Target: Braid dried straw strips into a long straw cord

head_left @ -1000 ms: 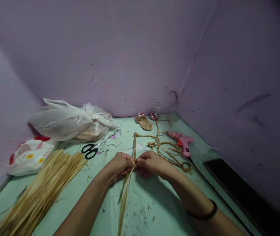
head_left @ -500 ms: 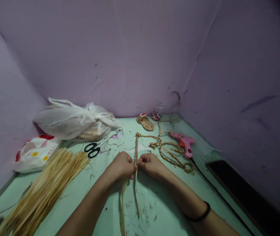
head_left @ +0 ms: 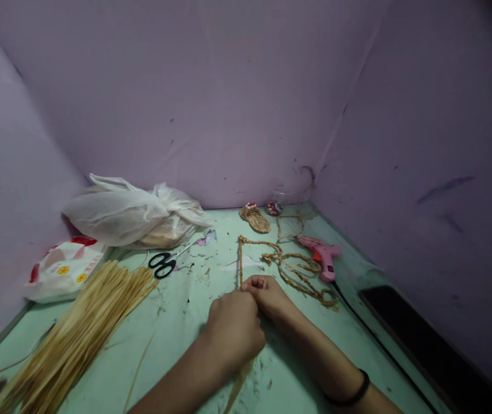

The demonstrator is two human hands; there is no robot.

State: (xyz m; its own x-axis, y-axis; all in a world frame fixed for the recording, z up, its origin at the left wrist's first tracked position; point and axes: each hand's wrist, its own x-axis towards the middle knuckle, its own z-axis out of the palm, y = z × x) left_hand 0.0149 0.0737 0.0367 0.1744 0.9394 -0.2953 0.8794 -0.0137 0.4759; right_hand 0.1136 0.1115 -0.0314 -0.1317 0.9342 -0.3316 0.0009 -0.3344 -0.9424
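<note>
A twisted straw cord point(head_left: 240, 261) runs down toward me and ends under my hands. My right hand point(head_left: 271, 298) is closed, with thumb and forefinger pinching the cord's near end. My left hand point(head_left: 233, 325) is a fist crossed in front of the right, its back toward me; its fingertips are hidden. A flat straw strand point(head_left: 237, 386) trails below this fist, so the hand seems closed on it. Another thin strand point(head_left: 138, 368) slants out to the left of my left forearm. Beyond my right hand the cord continues in loose coils point(head_left: 300, 273).
On the left lie a straw bundle point(head_left: 82, 333), black-handled scissors point(head_left: 163, 265), a white-and-red packet point(head_left: 67, 267) and a knotted plastic bag point(head_left: 129, 213). At the back sit a woven straw piece point(head_left: 255, 219) and a bead jar point(head_left: 274, 206). A pink glue gun point(head_left: 325, 256) and dark phone-like slab point(head_left: 418, 339) are right.
My left hand has moved right and crossed over in front of my right hand. One strand has swung out to the left; the right hand keeps its pinch on the cord.
</note>
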